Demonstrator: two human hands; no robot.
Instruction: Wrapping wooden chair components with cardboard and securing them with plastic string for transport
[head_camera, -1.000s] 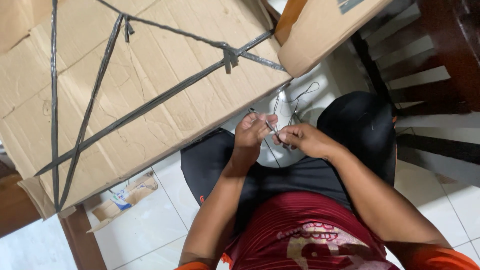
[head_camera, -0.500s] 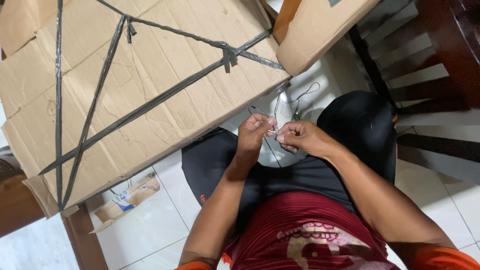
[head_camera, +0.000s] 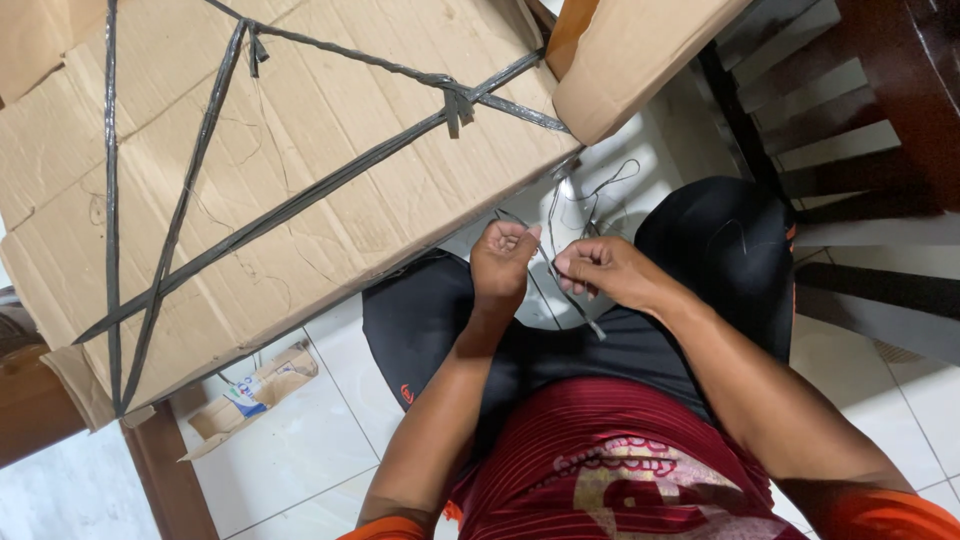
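A large flattened brown cardboard box (head_camera: 270, 170) fills the far left of the scene, resting on a wooden table edge and bound with dark plastic strapping (head_camera: 300, 205) that crosses it in diagonal lines — knotted near its far right corner. A second cardboard box (head_camera: 640, 55), tan with a rounded edge, juts in at the far right, just beside the first. On the white tiled floor below, near left, lies a small crushed carton (head_camera: 255, 395) — brown with a white-and-blue printed panel.
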